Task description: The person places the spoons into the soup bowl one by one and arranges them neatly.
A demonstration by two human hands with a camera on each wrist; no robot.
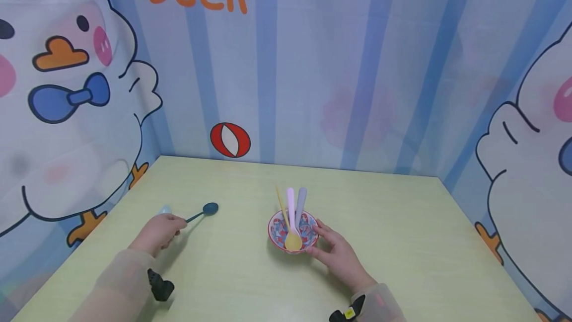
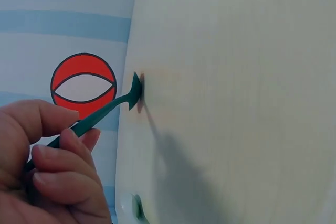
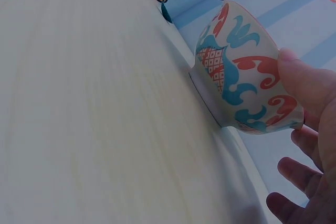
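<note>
My left hand (image 1: 157, 232) pinches the handle of a dark green spoon (image 1: 210, 208) between thumb and fingers. The spoon's head points right, low over the table, with its shadow close by in the left wrist view. At the right, my right hand (image 1: 340, 257) holds the side of a small bowl (image 3: 239, 74) patterned in red and blue, thumb and fingers at its rim. The bowl stands upright on the table. Leaning in it are a yellow spoon (image 1: 293, 242), a pink spoon (image 1: 291, 205) and a lilac spoon (image 1: 301, 200), handles up.
A small pale object (image 1: 165, 209) lies just behind my left hand, partly hidden by it. The light wooden table (image 1: 380, 212) ends at a striped blue cloth backdrop (image 1: 304, 63) with printed ducks. Both wrists carry black cameras.
</note>
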